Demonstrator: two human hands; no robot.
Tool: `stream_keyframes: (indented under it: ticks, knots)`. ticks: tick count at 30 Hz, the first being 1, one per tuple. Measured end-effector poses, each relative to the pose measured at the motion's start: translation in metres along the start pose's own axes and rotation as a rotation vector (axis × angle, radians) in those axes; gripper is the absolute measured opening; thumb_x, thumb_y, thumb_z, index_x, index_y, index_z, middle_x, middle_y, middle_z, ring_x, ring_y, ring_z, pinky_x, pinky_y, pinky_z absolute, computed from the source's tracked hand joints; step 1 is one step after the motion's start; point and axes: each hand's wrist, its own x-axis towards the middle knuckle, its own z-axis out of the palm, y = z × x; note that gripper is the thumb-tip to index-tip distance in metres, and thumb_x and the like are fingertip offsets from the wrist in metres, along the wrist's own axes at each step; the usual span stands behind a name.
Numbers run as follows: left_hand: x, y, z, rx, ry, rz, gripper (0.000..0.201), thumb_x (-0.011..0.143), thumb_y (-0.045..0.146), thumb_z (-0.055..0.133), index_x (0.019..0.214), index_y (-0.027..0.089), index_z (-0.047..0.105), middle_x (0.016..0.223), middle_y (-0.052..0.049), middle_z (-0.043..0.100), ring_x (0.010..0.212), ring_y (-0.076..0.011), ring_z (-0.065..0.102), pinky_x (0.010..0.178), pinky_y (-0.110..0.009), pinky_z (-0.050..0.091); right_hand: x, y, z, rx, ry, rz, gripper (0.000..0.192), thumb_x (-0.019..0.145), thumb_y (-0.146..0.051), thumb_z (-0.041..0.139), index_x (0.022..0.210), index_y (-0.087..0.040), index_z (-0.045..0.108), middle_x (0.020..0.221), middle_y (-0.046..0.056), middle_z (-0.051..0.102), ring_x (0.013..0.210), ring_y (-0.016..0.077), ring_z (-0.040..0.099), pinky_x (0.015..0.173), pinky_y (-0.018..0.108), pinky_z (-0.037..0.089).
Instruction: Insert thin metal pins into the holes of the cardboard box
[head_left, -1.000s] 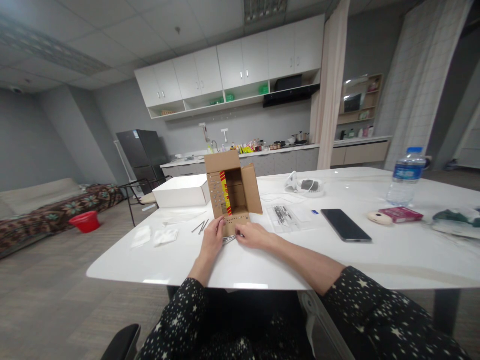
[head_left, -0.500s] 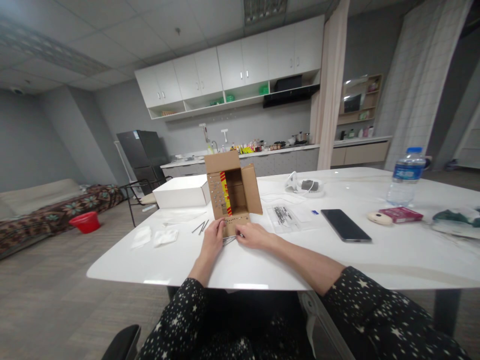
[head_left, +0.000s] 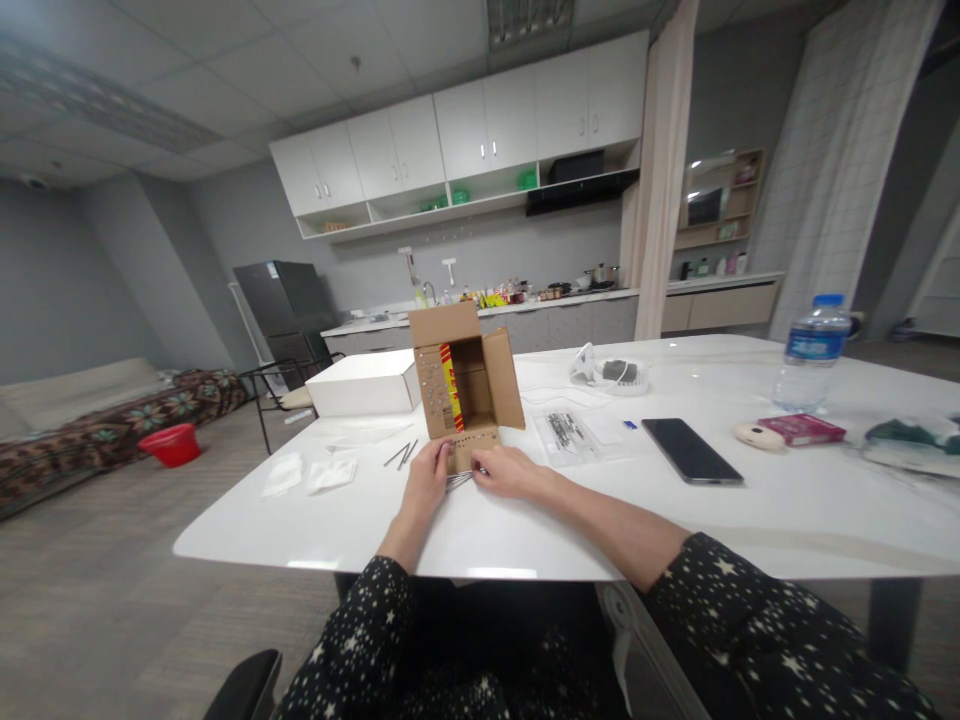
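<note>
1. Grey walls and a tiled ceiling enclose the room; white wall cabinets (head_left: 480,130) run across the upper middle of the frame above a cluttered kitchen counter (head_left: 525,300).
2. At the far left stand a dark fridge (head_left: 285,305), a patterned sofa (head_left: 112,420) and a red basin (head_left: 174,443) on the floor.
3. Filling the middle of the frame is a glossy white table (head_left: 675,520).
4. On its centre stands an open cardboard box (head_left: 465,385), flaps spread, its opening facing the camera.
5. A left hand (head_left: 426,480) rests at the box's lower front edge, fingers curled against the cardboard.
6. A right hand (head_left: 510,470) lies just beside it, fingertips pinched on a bundle of thin metal rods (head_left: 459,480) lying on the table at the foot of the box.
7. To the left of the box sit a white box (head_left: 364,385) and loose rods (head_left: 401,453).
8. Toward the right lie a black phone (head_left: 690,450), a clear bag (head_left: 570,432) and a water bottle (head_left: 814,350).
</note>
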Motion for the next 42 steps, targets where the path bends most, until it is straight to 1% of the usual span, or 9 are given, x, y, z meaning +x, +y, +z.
stream_keyframes:
  ticks: [8,20,22,26,29,33,35,38,42]
  knots:
    - [0.0009,0.0001,0.0007,0.043,0.004,0.081,0.027,0.093,0.026,0.047,0.107,0.019,0.069,0.107,-0.010,0.070,0.102,-0.0228,0.065,0.094,-0.042,0.052,0.0010,0.0012,0.0011,0.009,0.009,-0.013,0.026,0.090,-0.030,0.045,0.105,-0.023,0.064,0.095,0.006,0.072,0.083,0.0219,0.066,0.069,0.029,0.043]
    - [-0.0015,0.0058,0.0011,0.026,-0.049,0.091,0.022,0.092,0.027,0.052,0.102,0.019,0.069,0.097,-0.007,0.070,0.080,-0.0170,0.064,0.079,-0.034,0.054,0.0030,0.0046,0.0055,-0.007,0.017,-0.031,0.028,0.092,-0.033,0.042,0.108,-0.023,0.063,0.096,0.007,0.072,0.084,0.0230,0.067,0.067,0.030,0.043]
    - [-0.0014,0.0054,0.0014,0.028,-0.047,0.095,0.023,0.092,0.027,0.051,0.103,0.019,0.069,0.098,-0.007,0.070,0.084,-0.0177,0.065,0.080,-0.034,0.054,0.0025,0.0041,0.0049,-0.011,0.018,-0.030,0.028,0.092,-0.033,0.042,0.109,-0.023,0.063,0.097,0.007,0.073,0.084,0.0230,0.067,0.068,0.030,0.043]
    - [-0.0007,0.0033,0.0019,0.017,-0.038,0.112,0.025,0.093,0.022,0.046,0.104,0.020,0.069,0.103,-0.007,0.070,0.097,-0.0194,0.065,0.090,-0.037,0.052,0.0014,0.0030,0.0034,-0.012,0.014,-0.025,0.028,0.092,-0.031,0.043,0.109,-0.022,0.063,0.098,0.008,0.073,0.085,0.0228,0.067,0.069,0.030,0.044]
    - [-0.0003,0.0019,0.0021,0.028,-0.032,0.110,0.026,0.094,0.024,0.046,0.106,0.020,0.069,0.101,-0.007,0.067,0.097,-0.0195,0.064,0.091,-0.038,0.052,0.0013,0.0030,0.0028,-0.007,0.006,-0.021,0.027,0.092,-0.031,0.044,0.108,-0.022,0.064,0.098,0.008,0.072,0.085,0.0223,0.067,0.071,0.029,0.044]
    - [0.0000,0.0025,0.0011,0.055,0.032,0.107,0.026,0.094,0.025,0.047,0.105,0.020,0.070,0.101,-0.008,0.061,0.096,-0.0195,0.062,0.090,-0.037,0.052,0.0018,0.0040,0.0033,0.000,0.005,-0.030,0.028,0.091,-0.031,0.044,0.107,-0.022,0.065,0.098,0.008,0.072,0.084,0.0226,0.066,0.072,0.030,0.045]
    - [0.0001,0.0041,0.0000,0.045,0.034,0.109,0.026,0.094,0.025,0.046,0.105,0.020,0.069,0.101,-0.008,0.061,0.097,-0.0193,0.062,0.091,-0.037,0.051,0.0020,0.0044,0.0036,-0.001,0.008,-0.028,0.028,0.091,-0.031,0.044,0.106,-0.022,0.065,0.097,0.008,0.072,0.084,0.0225,0.066,0.072,0.030,0.046]
    - [0.0001,0.0067,-0.0012,0.013,0.009,0.107,0.024,0.094,0.024,0.046,0.103,0.020,0.067,0.099,-0.007,0.062,0.092,-0.0182,0.061,0.088,-0.036,0.051,0.0017,0.0043,0.0035,0.002,0.013,-0.030,0.028,0.091,-0.031,0.044,0.107,-0.022,0.065,0.096,0.008,0.072,0.083,0.0226,0.066,0.072,0.031,0.046]
    - [-0.0004,0.0064,-0.0003,-0.015,0.036,0.058,0.018,0.092,0.025,0.047,0.102,0.020,0.062,0.097,-0.006,0.065,0.083,-0.0166,0.061,0.081,-0.034,0.052,0.0009,0.0032,0.0023,0.000,0.015,-0.026,0.027,0.091,-0.030,0.044,0.106,-0.022,0.064,0.097,0.007,0.072,0.084,0.0228,0.066,0.070,0.030,0.045]
